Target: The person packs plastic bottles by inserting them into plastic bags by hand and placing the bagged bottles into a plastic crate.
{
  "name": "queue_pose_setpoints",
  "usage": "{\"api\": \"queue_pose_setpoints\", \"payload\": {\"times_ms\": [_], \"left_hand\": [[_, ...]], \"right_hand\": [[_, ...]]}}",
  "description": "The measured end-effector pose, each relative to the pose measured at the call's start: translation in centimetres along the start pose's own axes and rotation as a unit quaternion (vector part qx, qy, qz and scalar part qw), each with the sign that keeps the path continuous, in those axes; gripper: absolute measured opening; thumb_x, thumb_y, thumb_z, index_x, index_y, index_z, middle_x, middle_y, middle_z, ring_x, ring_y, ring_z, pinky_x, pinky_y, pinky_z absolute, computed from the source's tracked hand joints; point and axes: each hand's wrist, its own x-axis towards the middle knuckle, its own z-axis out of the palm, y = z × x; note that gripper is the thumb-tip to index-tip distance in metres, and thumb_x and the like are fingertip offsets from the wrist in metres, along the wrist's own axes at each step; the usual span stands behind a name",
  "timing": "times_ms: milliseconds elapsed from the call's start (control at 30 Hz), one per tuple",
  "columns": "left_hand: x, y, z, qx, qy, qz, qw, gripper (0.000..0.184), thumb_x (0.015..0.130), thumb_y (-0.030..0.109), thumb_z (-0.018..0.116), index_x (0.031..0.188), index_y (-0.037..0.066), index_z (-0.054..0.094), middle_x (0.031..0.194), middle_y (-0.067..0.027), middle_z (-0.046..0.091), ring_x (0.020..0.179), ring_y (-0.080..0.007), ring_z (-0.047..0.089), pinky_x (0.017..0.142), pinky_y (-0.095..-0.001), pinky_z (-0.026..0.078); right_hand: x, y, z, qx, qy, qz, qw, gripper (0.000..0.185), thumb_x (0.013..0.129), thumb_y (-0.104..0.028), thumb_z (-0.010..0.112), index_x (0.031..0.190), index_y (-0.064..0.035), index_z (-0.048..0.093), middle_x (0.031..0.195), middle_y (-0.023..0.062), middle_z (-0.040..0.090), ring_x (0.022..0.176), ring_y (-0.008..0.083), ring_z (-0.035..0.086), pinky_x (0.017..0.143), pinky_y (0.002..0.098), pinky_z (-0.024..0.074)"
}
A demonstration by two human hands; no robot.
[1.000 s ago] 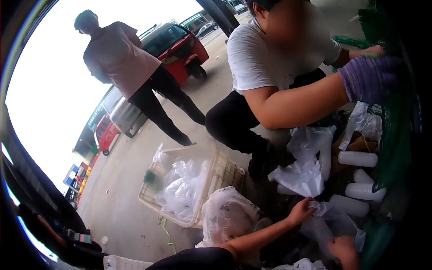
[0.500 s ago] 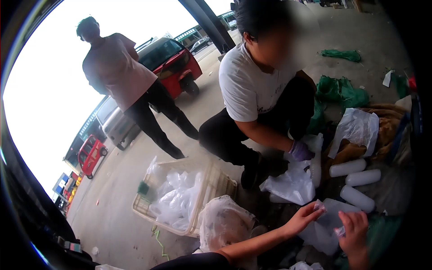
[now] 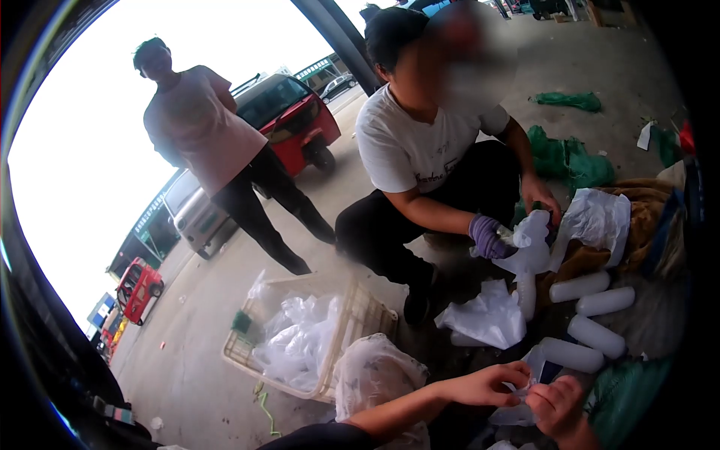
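Observation:
My left hand (image 3: 487, 385) reaches in from the lower middle, its thumb and fingers pinching the thin edge of a clear plastic bag (image 3: 516, 415). Close against it, my right hand (image 3: 553, 405) is closed on the same bag. Part of the bag is hidden behind my fingers. Just beyond my hands lies a frosted white cylinder (image 3: 571, 355) with rounded ends, and more such cylinders (image 3: 596, 335) rest on the ground behind it. A crumpled white plastic bag (image 3: 491, 319) is spread out to their left.
A squatting co-worker opposite holds a white bag (image 3: 531, 244); one hand wears a purple glove (image 3: 489, 236). A cream crate (image 3: 360, 315) of plastic bags stands left, beside a filled clear bag (image 3: 375, 375). Another person stands behind. Green netting (image 3: 577, 161) lies at right.
My hands have come together from apart, the bag now bunched between them. A cylinder shows beyond them. The co-worker has raised a bag with both hands.

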Motion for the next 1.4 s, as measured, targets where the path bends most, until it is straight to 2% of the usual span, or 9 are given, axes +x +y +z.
{"api": "queue_pose_setpoints", "payload": {"times_ms": [167, 300, 500, 600, 833, 933, 1067, 1267, 1400], "left_hand": [[-0.5, 0.2, -2.3, -0.043, -0.035, 0.126, 0.990, 0.061, 0.073, 0.015, 0.069, 0.128, 0.003, 0.045, 0.128, -0.0106, 0.036, 0.121, -0.0218, 0.037, 0.103, -0.0319, 0.028], [0.9, -7.5, -5.2, 0.287, -0.089, -0.097, 0.949, 0.115, 0.053, 0.029, 0.080, 0.145, 0.015, 0.013, 0.150, -0.0162, 0.012, 0.139, -0.0325, 0.005, 0.108, -0.0528, 0.000], [2.2, -16.7, -1.2, 0.245, -0.191, -0.125, 0.942, 0.109, 0.049, 0.023, 0.079, 0.141, 0.009, 0.023, 0.127, -0.0168, 0.043, 0.119, -0.0335, 0.040, 0.100, -0.0395, 0.035], [1.3, -15.8, 0.9, -0.090, -0.147, -0.164, 0.971, 0.094, 0.063, 0.031, 0.073, 0.140, 0.014, 0.022, 0.128, -0.0177, 0.040, 0.116, -0.0315, 0.042, 0.099, -0.0443, 0.035], [2.3, -18.0, 2.8, -0.251, 0.085, -0.188, 0.946, 0.090, 0.068, 0.021, 0.070, 0.142, 0.010, 0.021, 0.125, -0.0099, 0.045, 0.113, -0.0206, 0.043, 0.100, -0.0353, 0.034], [2.5, -16.1, 1.9, -0.298, 0.137, -0.165, 0.930, 0.087, 0.072, 0.023, 0.070, 0.143, 0.009, 0.021, 0.128, -0.0099, 0.044, 0.116, -0.0198, 0.043, 0.101, -0.0345, 0.034], [1.4, -10.0, -2.1, -0.285, 0.100, -0.091, 0.949, 0.083, 0.077, 0.025, 0.069, 0.143, 0.009, 0.021, 0.133, -0.0097, 0.043, 0.120, -0.0187, 0.044, 0.103, -0.0334, 0.033], [-0.2, -3.8, -4.8, -0.040, -0.222, -0.072, 0.971, 0.079, 0.073, 0.028, 0.073, 0.137, 0.003, 0.035, 0.128, -0.0103, 0.049, 0.113, -0.0160, 0.049, 0.096, -0.0303, 0.039], [-1.0, -6.6, -4.2, -0.061, -0.141, -0.032, 0.988, 0.078, 0.074, 0.030, 0.069, 0.137, 0.002, 0.033, 0.104, -0.0115, 0.060, 0.059, -0.0107, 0.058, 0.048, -0.0205, 0.047]], "right_hand": [[1.6, -0.1, -0.2, 0.039, -0.028, 0.001, 0.999, 0.007, 0.079, -0.013, 0.057, 0.085, -0.0128, 0.054, 0.080, 0.0036, 0.053, 0.072, 0.0205, 0.052, 0.063, 0.0328, 0.0450], [3.1, -0.5, -2.4, 0.001, -0.010, -0.025, 1.000, 0.015, 0.074, -0.012, 0.061, 0.087, -0.0138, 0.054, 0.081, 0.0039, 0.049, 0.074, 0.0211, 0.049, 0.063, 0.0323, 0.0446], [4.8, 1.7, -2.9, 0.004, 0.098, 0.155, 0.983, 0.010, 0.076, -0.012, 0.056, 0.085, -0.0100, 0.052, 0.081, 0.0102, 0.050, 0.074, 0.0211, 0.049, 0.063, 0.0330, 0.0419], [4.6, 2.4, -2.6, 0.011, 0.136, 0.235, 0.962, 0.010, 0.076, -0.013, 0.056, 0.084, -0.0091, 0.052, 0.079, 0.0101, 0.049, 0.071, 0.0218, 0.049, 0.065, 0.0331, 0.0429], [-3.5, 0.1, -5.2, 0.033, 0.105, 0.270, 0.956, 0.028, 0.080, -0.034, 0.043, 0.088, -0.0076, 0.048, 0.083, 0.0121, 0.046, 0.077, 0.0228, 0.047, 0.068, 0.0284, 0.0407], [-8.2, -2.0, -7.9, 0.090, 0.068, 0.291, 0.950, 0.047, 0.086, -0.030, 0.032, 0.089, 0.0060, 0.061, 0.083, 0.0184, 0.061, 0.074, 0.0325, 0.056, 0.065, 0.0438, 0.0455], [-17.6, -0.2, -2.8, 0.337, 0.051, 0.547, 0.765, 0.028, 0.082, -0.024, 0.046, 0.091, -0.0014, 0.060, 0.080, 0.0114, 0.058, 0.076, 0.0249, 0.055, 0.072, 0.0358, 0.0453], [-2.1, 7.3, -4.1, 0.427, -0.136, 0.332, 0.830, 0.018, 0.062, -0.004, 0.059, 0.077, -0.0050, 0.068, 0.076, 0.0086, 0.066, 0.072, 0.0204, 0.058, 0.078, 0.0287, 0.0470], [-0.4, 4.3, -6.1, 0.329, -0.314, 0.177, 0.873, 0.029, 0.059, -0.006, 0.058, 0.086, -0.0108, 0.069, 0.091, 0.0076, 0.065, 0.075, 0.0280, 0.057, 0.081, 0.0336, 0.0451]]}}
